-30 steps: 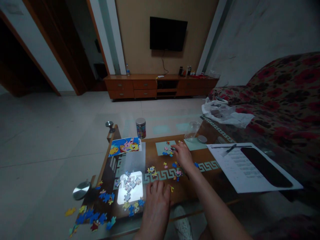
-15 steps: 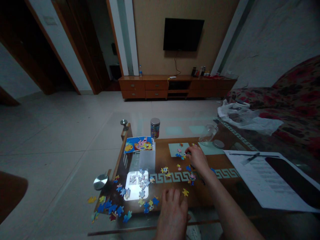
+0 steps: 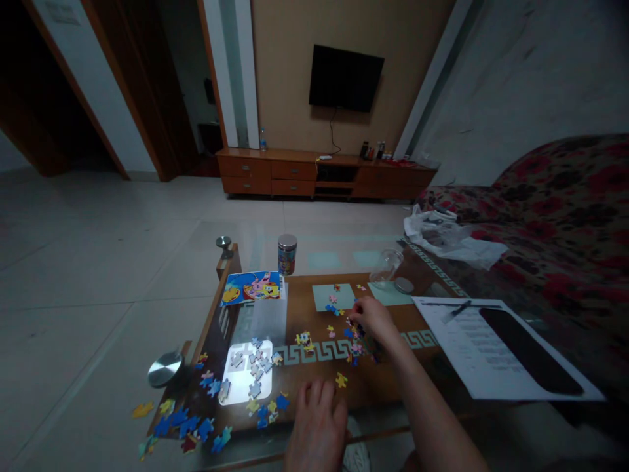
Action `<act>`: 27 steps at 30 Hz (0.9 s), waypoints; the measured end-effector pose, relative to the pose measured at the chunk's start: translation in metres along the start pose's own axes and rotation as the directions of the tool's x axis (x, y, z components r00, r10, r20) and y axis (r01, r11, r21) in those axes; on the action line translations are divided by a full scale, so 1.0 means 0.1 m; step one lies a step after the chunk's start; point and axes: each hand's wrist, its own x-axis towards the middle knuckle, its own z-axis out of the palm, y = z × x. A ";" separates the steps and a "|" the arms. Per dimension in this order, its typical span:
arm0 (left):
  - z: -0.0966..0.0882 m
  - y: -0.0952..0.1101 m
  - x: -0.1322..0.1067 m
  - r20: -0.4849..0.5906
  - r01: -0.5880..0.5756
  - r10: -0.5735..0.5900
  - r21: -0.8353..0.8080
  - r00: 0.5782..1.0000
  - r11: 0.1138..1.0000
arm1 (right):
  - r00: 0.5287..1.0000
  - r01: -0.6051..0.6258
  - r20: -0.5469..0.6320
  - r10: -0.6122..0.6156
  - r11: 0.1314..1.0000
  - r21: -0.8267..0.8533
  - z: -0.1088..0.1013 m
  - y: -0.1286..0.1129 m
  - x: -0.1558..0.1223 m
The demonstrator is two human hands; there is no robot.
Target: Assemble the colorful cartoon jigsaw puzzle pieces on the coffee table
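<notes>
My right hand (image 3: pixel 374 320) is over the table with thumb and fingertips pinched together on a puzzle piece, mostly hidden by the fingers. Just below it lies a cluster of pink and blue puzzle pieces (image 3: pixel 356 351). Joined blue pieces (image 3: pixel 335 310) lie to its left on a pale green panel. My left hand (image 3: pixel 318 419) rests at the near table edge, palm down, fingers laid forward, holding nothing. A yellow piece (image 3: pixel 341 379) sits close to its fingertips. Further left, joined SpongeBob pieces (image 3: pixel 304 339) and several loose blue pieces (image 3: pixel 187 426) are spread out.
A white tray (image 3: pixel 230 393) holds grey-backed pieces. Behind stand a SpongeBob picture sheet (image 3: pixel 253 288), a lidded can (image 3: pixel 287 254), a tipped clear jar (image 3: pixel 386 265) and its lid (image 3: pixel 403 285). Papers (image 3: pixel 457 354) with a pen and a dark phone-like slab (image 3: pixel 528 354) lie right.
My right hand has moved from beside the joined blue pieces towards the pink and blue cluster nearer me. My left hand stays at the table edge. The view has shifted to the right.
</notes>
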 end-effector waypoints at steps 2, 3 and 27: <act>0.03 0.00 -0.01 -0.017 -0.003 0.002 -0.016 1.000 1.000 | 0.998 -0.025 -0.053 0.027 0.999 0.032 -0.03 0.07 0.02; 0.04 -0.01 -0.02 -0.019 -0.001 0.000 -0.025 1.000 1.000 | 0.995 -0.040 -0.093 0.044 0.998 0.047 -0.06 0.11 0.04; 0.22 -0.01 -0.12 0.110 -0.052 0.055 -0.033 0.992 0.998 | 0.964 0.183 -0.226 -0.143 0.969 0.167 0.24 0.60 0.32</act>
